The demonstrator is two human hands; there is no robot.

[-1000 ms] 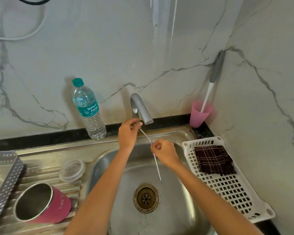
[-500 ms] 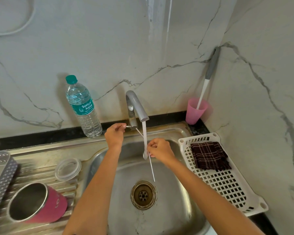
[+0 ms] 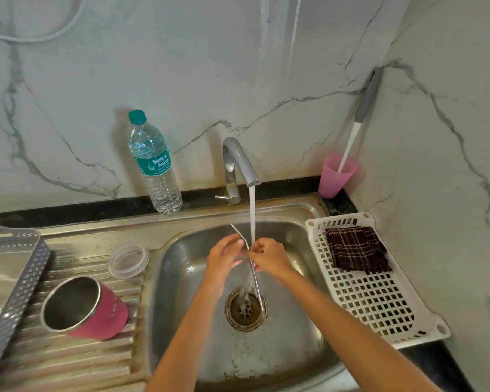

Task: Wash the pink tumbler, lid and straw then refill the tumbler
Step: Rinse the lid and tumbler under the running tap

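**Rinsing the bent metal straw under the running tap**

At the centre of the frame, both hands are meeting over the stainless-steel sink basin. The left hand and the right hand are each pinching the thin, bent stainless-steel drinking straw, fingers closed around its upper part just below the bend. The straw's long end is pointing down toward the round drain strainer; its short bent end is angling up and to the left. A stream of water is falling from the curved grey metal tap and passing between the hands, just beside the straw.

At lower left, the pink tumbler with a bare steel interior is lying on its side on the ribbed steel draining board, its mouth facing left. Just above it, the clear round plastic lid is lying flat on the same board.

A clear plastic water bottle with a green cap is standing left of the tap against the marble wall. At right, a white slotted plastic tray is carrying a folded dark checked cloth.
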